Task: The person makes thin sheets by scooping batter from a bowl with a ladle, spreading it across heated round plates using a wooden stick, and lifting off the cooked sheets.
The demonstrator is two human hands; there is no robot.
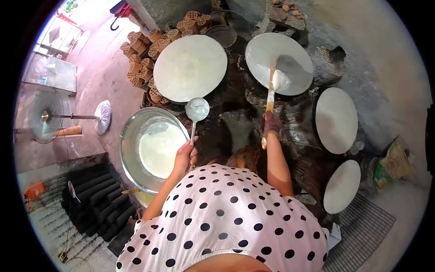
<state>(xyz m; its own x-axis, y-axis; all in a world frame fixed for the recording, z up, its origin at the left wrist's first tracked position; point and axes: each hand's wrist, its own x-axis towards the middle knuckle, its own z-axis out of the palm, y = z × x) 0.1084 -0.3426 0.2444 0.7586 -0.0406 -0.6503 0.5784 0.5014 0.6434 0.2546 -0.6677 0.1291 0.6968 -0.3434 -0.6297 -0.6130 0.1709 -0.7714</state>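
Note:
My left hand [185, 156] is closed around the handle of a metal ladle [197, 109], whose whitish, wet-looking bowl is held up beside a big metal basin [129, 168]. White batter [159, 147] fills the bottom of that basin. In a dark knitted glove, my right hand [272, 125] grips a long flat wooden spatula [270, 97]. The spatula reaches over the far right round griddle [259, 50], where a white mound of batter [281, 81] lies beside its blade. Part of that griddle's surface looks greyer than the rest.
Another white-coated round griddle [190, 68] is at the far left, with perforated clay-coloured briquettes [144, 68] stacked behind it. Two more griddles, one upper [336, 120] and one lower [342, 187], line the right. Black briquettes [102, 199] and a fan [45, 115] stand left.

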